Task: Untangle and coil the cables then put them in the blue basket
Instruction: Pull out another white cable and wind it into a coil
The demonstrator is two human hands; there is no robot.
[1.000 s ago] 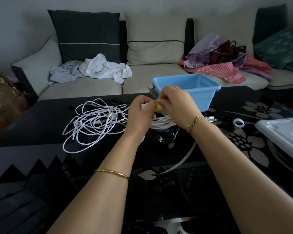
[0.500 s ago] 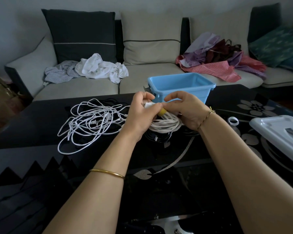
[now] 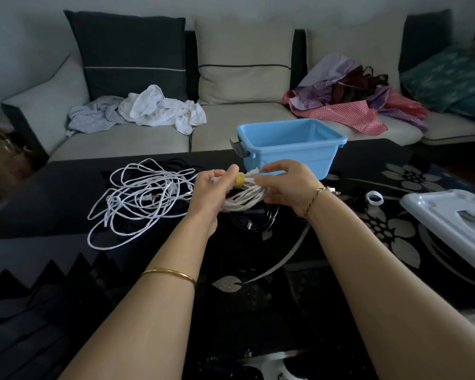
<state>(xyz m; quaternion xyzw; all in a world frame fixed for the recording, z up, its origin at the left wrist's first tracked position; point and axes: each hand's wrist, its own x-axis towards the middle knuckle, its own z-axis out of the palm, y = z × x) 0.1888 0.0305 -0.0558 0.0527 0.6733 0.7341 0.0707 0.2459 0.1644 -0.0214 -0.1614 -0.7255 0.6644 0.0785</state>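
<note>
A coiled white cable bound by a yellow tie is held above the black table between both hands. My left hand grips its left end, thumb up against the tie. My right hand holds the right side, fingers curled over the coil and pinching its top. The blue basket stands just behind the hands, with nothing visible inside. A tangle of white cable lies to the left on the table, mixed with black cable. A coiled black cable lies under the held coil.
A white lid lies at the table's right edge. A small white ring and a dark clip sit right of my right wrist. Behind the table a sofa carries crumpled clothes on the left and right.
The hands have drawn slightly apart along the coil, so the yellow tie now shows between them. The coil has dropped a little lower over the table.
</note>
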